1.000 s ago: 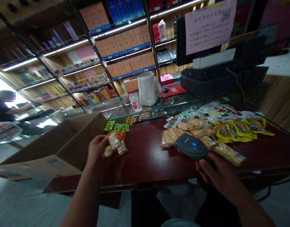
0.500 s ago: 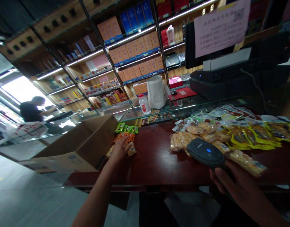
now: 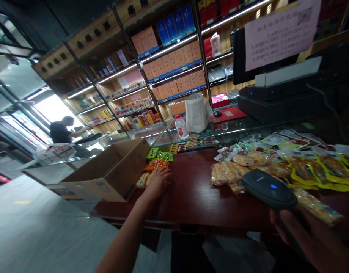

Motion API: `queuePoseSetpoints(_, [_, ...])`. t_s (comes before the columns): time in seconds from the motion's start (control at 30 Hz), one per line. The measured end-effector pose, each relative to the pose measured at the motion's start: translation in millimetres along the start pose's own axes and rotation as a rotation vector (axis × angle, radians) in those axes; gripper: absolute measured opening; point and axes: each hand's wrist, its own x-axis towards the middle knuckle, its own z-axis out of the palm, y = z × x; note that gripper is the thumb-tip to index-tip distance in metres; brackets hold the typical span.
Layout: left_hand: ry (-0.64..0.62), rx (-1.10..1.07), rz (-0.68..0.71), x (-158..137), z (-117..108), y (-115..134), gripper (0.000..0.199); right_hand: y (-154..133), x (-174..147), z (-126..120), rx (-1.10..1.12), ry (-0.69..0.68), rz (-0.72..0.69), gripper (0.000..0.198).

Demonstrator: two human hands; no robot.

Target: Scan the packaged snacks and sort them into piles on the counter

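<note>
In my right hand point(image 3: 308, 231) is a dark barcode scanner point(image 3: 269, 187) with a lit blue spot on its top, gripped by the handle. My left hand point(image 3: 159, 183) lies palm down with fingers stretched at the edge of the small snack packets; what is under the palm is hidden. Beside it are pale bagged snacks point(image 3: 141, 181), orange packets point(image 3: 154, 164) and green packets point(image 3: 161, 155). Near the scanner lie clear-wrapped golden pastries point(image 3: 227, 172), and one long wrapped piece point(image 3: 319, 206) is just behind my right hand.
An open cardboard box point(image 3: 117, 182) stands left of the small packets. Yellow-edged food packs point(image 3: 319, 172) cover the right of the dark red counter point(image 3: 191, 189). Behind are a bottle point(image 3: 181, 128), a white bag point(image 3: 196, 113) and a monitor point(image 3: 239, 57). Another person point(image 3: 60, 131) is far left.
The view has swung left, so things appear further right. My left hand has shifted toward the near right edge of the packets, its fingers straighter. The scanner stays in my right hand.
</note>
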Motion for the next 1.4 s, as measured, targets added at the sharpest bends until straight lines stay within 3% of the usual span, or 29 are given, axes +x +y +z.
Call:
queuePoseSetpoints(0.07, [-0.021, -0.005, 0.089, 8, 7, 21, 0.038, 6, -1, -3, -0.022, 0.047, 0.024, 0.052])
queuePoseSetpoints(0.2, [0.009, -0.069, 0.237, 31, 25, 71, 0.036, 22, -3, -14, -0.014, 0.123, 0.114, 0.055])
queuePoseSetpoints(0.43, [0.191, -0.242, 0.351, 67, 46, 129, 0.025, 16, -9, -35, 0.035, 0.205, 0.075, 0.050])
queuePoseSetpoints(0.53, [0.279, -0.322, 0.355, 80, 51, 142, 0.022, 2, -10, -36, 0.067, 0.367, 0.055, 0.049])
queuePoseSetpoints(0.63, [0.317, -0.390, 0.312, 89, 55, 151, 0.020, -1, -8, -38, 0.130, 0.383, 0.021, 0.046])
queuePoseSetpoints(0.73, [0.271, -0.430, 0.273, 93, 60, 158, 0.020, 4, -5, -42, 0.176, 0.420, 0.021, 0.042])
queuePoseSetpoints(0.9, [0.118, -0.467, 0.221, 94, 71, 170, 0.087, 7, -2, -39, 0.216, 0.440, 0.014, 0.045])
queuePoseSetpoints(0.97, [0.076, -0.458, 0.209, 95, 74, 174, 0.101, 4, 0, -36, 0.222, 0.428, 0.017, 0.046])
queuePoseSetpoints(1.2, [0.100, -0.484, 0.195, 95, 76, 184, 0.096, -4, 3, -27, 0.160, 0.352, 0.015, 0.052])
queuePoseSetpoints(1.4, [0.234, -0.770, 0.111, 63, 68, 207, 0.094, 0, 8, -12, 0.223, 0.275, 0.034, 0.052])
